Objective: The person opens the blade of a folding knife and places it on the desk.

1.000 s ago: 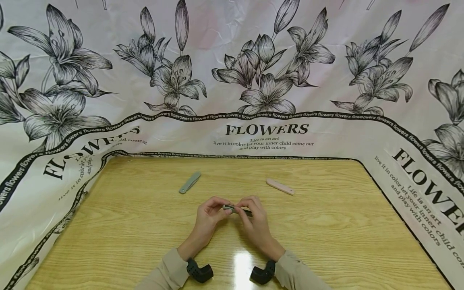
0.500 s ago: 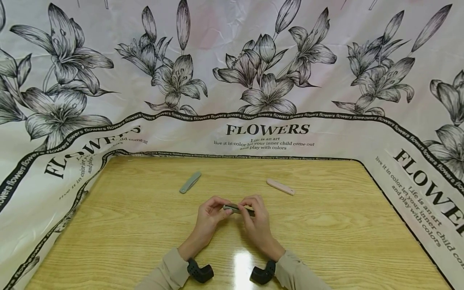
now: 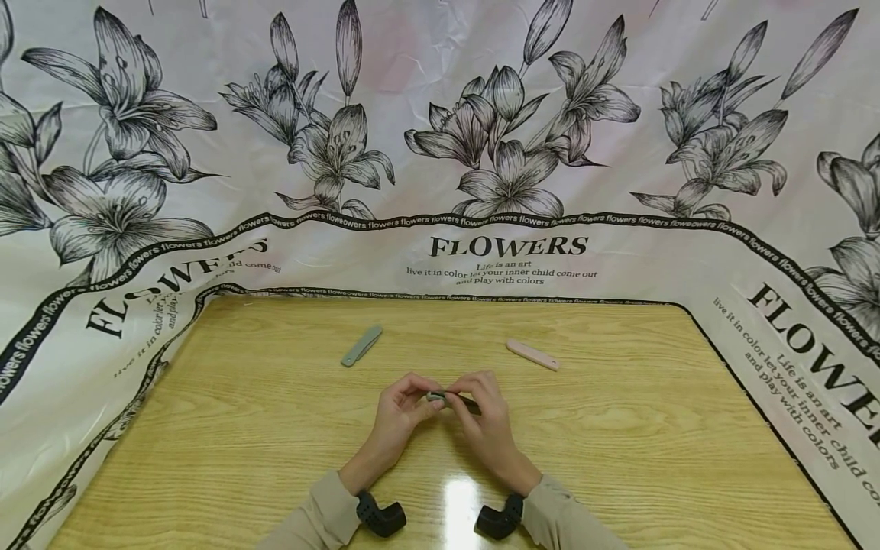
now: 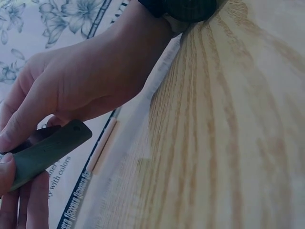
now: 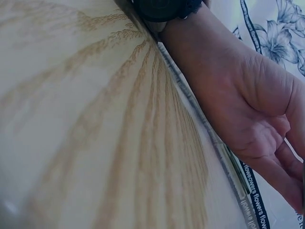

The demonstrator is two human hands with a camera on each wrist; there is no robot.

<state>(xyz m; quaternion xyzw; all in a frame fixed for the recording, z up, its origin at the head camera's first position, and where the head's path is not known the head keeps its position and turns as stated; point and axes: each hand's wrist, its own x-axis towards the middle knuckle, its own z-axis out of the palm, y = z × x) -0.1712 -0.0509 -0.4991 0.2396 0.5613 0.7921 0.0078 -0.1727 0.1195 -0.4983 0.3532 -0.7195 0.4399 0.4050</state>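
Note:
A folding knife with a dark green handle (image 4: 47, 151) is held between both hands over the table. Its handle has a hole at one end, and a dark blade (image 4: 40, 136) shows along one edge. My left hand (image 3: 395, 412) pinches one end of it. My right hand (image 3: 490, 412) has thumb and fingertips on the dark edge, with the holed end jutting out beneath the palm. Beyond the hands lie a grey-green folding knife (image 3: 360, 346) on the left and a pink folding knife (image 3: 532, 354) on the right, both folded. Fingers hide much of the held knife.
The wood-grain table (image 3: 639, 428) runs back to a white flower-printed cloth (image 3: 509, 256), which hangs behind it and along both sides. Black cameras (image 3: 380, 515) sit on the wrists, below beige sleeves.
The right fingers slid right along the knife, then came back left toward the left fingertips. The knife's angle shifted slightly. Both knives on the table stay put.

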